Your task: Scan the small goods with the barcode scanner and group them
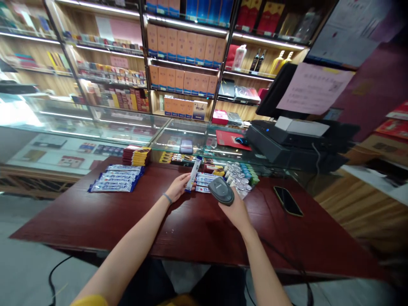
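My left hand (178,188) grips a slim white-and-blue snack packet (194,173), held upright and slightly tilted over the table. A dark grey barcode scanner (220,190) is in my right hand (237,210), its head pointing toward the packet. Between and behind my hands lie more white-and-blue packets (204,179), partly hidden by the scanner. To the left, a spread of similar blue-and-white packets (116,178) rests on the dark red wooden table (134,216). Several silver-topped small items (237,174) stand in rows just beyond the scanner.
Stacked red-and-yellow packs (137,156) stand at the table's back left. A black phone (287,201) lies on the right. Behind the table is a glass counter (159,131) with a red mat and mouse (240,140). A monitor (277,91) stands at the right, above black equipment.
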Available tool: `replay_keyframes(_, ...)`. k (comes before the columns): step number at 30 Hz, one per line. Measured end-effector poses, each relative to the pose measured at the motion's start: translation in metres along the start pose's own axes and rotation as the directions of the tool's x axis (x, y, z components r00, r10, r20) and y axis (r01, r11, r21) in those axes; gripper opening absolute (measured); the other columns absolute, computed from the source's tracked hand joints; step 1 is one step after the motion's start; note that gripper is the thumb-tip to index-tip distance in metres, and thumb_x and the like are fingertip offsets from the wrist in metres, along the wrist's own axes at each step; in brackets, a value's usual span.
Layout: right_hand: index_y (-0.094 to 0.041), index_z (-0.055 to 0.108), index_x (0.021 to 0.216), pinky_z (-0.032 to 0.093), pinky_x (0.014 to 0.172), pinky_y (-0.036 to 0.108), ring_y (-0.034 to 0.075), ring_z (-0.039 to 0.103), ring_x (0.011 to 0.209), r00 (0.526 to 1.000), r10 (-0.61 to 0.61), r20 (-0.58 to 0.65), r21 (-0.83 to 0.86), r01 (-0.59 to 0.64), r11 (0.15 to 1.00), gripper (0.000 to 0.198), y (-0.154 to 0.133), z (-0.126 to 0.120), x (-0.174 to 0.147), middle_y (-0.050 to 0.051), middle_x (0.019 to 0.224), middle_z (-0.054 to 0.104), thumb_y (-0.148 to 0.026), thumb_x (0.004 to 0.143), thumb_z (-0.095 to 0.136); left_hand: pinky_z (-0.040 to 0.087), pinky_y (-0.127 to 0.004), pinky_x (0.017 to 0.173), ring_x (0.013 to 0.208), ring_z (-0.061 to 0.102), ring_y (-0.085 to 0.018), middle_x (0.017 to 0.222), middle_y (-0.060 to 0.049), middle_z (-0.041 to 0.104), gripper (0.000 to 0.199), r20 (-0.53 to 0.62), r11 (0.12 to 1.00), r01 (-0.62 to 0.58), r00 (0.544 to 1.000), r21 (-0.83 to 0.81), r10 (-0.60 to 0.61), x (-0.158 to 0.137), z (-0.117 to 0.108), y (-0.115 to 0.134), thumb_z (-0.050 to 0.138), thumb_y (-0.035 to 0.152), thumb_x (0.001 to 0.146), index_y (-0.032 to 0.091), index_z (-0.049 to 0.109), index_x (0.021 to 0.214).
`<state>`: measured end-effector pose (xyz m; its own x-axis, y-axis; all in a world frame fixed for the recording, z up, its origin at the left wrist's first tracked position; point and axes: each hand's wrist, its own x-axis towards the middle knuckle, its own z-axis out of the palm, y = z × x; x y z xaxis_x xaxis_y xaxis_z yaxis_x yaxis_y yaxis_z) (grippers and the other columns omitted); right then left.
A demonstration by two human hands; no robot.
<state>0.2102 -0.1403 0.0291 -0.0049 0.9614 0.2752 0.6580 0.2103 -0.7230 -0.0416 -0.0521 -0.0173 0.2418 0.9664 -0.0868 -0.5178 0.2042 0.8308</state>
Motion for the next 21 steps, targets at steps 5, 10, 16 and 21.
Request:
replay_keyframes(5, -0.027, 0.053, 0.110, 0.053, 0.079, 0.038, 0.028, 0.072, 0.090, 0.999, -0.038, -0.032, 0.040, 0.039, 0.998, 0.041, -0.007, 0.010, 0.009, 0.003, 0.090, 0.072, -0.039, 0.074, 0.066, 0.059, -0.032, 0.075, 0.091, 0.072, -0.022, 0.108, -0.011, 0.069, 0.045, -0.107, 0.986, -0.133, 0.984, 0.098, 0.144, 0.003, -0.002, 0.013, 0.079, 0.035, 0.080, 0.016, 0.064, 0.119)
replay_keyframes(10, -0.027, 0.054, 0.112, 0.054, 0.079, 0.039, 0.029, 0.072, 0.091, 0.996, -0.089, -0.029, 0.070, 0.091, 0.993, 0.042, -0.022, 0.018, 0.021, 0.003, 0.088, 0.072, -0.038, 0.073, 0.066, 0.056, -0.034, 0.087, 0.102, 0.070, -0.023, 0.109, -0.010, 0.070, 0.045, -0.177, 0.792, -0.384, 0.840, 0.474, 0.513, 0.002, -0.015, 0.049, 0.077, 0.035, 0.079, 0.017, 0.063, 0.118)
replay_keyframes(16, -0.028, 0.054, 0.120, 0.054, 0.078, 0.038, 0.031, 0.072, 0.097, 0.991, -0.134, -0.013, 0.066, 0.134, 0.989, 0.047, -0.037, 0.028, 0.030, 0.005, 0.098, 0.074, -0.036, 0.075, 0.065, 0.050, -0.041, 0.102, 0.113, 0.063, -0.024, 0.123, -0.011, 0.066, 0.035, 0.106, 0.132, -0.322, 0.626, 0.938, 0.773, -0.031, -0.075, 0.112, 0.063, 0.032, 0.091, 0.020, 0.063, 0.123)
replay_keyframes(21, -0.028, 0.054, 0.119, 0.052, 0.080, 0.038, 0.032, 0.070, 0.100, 0.986, -0.165, -0.007, 0.069, 0.166, 0.984, 0.046, -0.047, 0.037, 0.031, 0.005, 0.098, 0.073, -0.038, 0.076, 0.065, 0.050, -0.037, 0.100, 0.118, 0.061, -0.024, 0.129, -0.009, 0.063, 0.035, 0.251, -0.248, -0.113, 0.721, 0.962, 0.646, -0.073, -0.149, 0.157, 0.051, 0.030, 0.097, 0.025, 0.059, 0.131)
